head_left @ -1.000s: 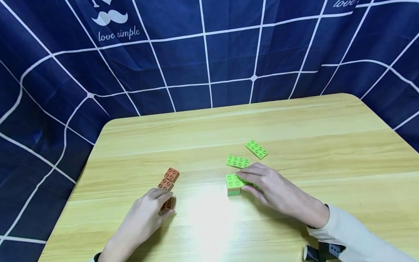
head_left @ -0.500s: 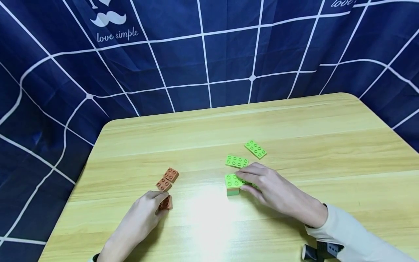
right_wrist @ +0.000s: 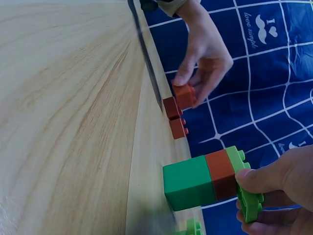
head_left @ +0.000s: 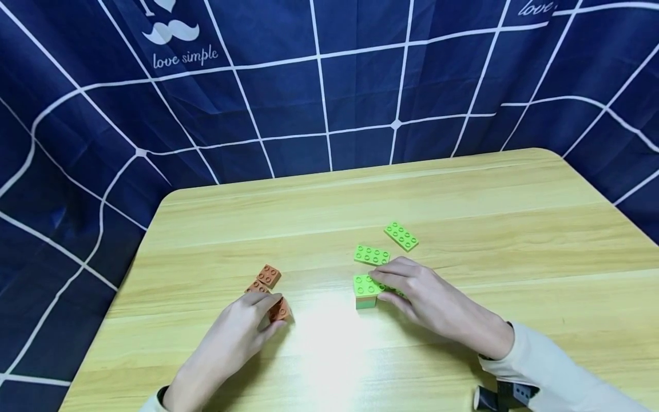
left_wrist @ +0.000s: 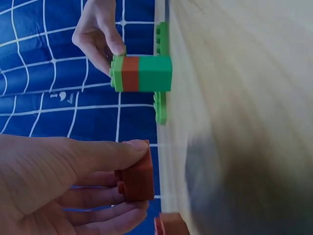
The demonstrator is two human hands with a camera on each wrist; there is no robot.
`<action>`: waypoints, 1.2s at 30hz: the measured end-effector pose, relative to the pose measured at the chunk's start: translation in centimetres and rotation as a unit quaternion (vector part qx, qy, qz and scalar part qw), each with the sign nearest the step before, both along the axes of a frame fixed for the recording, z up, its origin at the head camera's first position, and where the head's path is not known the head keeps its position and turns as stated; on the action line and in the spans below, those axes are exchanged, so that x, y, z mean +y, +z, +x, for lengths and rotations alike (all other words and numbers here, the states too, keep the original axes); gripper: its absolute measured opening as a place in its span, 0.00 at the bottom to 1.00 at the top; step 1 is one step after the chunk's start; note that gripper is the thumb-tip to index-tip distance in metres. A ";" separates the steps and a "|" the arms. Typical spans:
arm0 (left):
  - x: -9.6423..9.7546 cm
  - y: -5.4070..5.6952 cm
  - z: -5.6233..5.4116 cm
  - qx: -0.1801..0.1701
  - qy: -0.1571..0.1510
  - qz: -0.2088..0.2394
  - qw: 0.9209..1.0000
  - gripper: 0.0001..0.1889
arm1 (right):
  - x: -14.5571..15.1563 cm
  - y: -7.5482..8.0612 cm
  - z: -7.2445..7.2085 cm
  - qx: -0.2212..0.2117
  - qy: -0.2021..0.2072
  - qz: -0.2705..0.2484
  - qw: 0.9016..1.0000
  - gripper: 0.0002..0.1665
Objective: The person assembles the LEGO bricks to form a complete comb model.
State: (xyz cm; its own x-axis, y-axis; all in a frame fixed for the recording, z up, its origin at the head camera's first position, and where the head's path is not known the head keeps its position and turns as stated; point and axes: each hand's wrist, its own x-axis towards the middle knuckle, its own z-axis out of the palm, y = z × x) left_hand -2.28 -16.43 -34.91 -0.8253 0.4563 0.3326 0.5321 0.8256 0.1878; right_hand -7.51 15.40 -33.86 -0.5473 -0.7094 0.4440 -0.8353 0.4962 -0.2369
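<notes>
In the head view my left hand [head_left: 229,340] pinches an orange-brown toy brick [head_left: 280,312] between thumb and fingers; the left wrist view shows that brick raised off the table. Two similar bricks, one an orange brick [head_left: 269,276], lie just behind it. To the right stands a small stack: a green block [right_wrist: 188,181] at the bottom, an orange brick [right_wrist: 222,174] above it, and a lime green plate [head_left: 364,284] on top. The plate juts out past the stack's right side, where my right hand [head_left: 432,294] pinches it. My fingers hide part of the plate.
Behind the stack lie two more lime plates, a nearer plate [head_left: 372,254] and a farther plate [head_left: 401,236]. The wooden table [head_left: 489,229] has a blue curtain [head_left: 288,103] with white lines along its far edge. Glare brightens the table's middle.
My left hand has lifted its brick from the table and carried it a little to the right and away from me. The right hand and the stack stay in place.
</notes>
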 end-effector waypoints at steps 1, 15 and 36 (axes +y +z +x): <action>0.2 0.1 -0.2 0.006 -0.008 0.004 1.000 0.21 | 0.0 0.0 0.0 -0.001 -0.001 0.001 1.000 0.20; 3.3 2.6 -1.9 0.029 -0.069 0.017 0.997 0.20 | 0.0 0.1 0.1 -0.008 -0.006 0.007 1.000 0.19; 9.2 2.9 -4.3 -0.003 -0.177 0.109 0.978 0.18 | 0.1 0.0 0.2 -0.085 -0.028 -0.017 0.996 0.31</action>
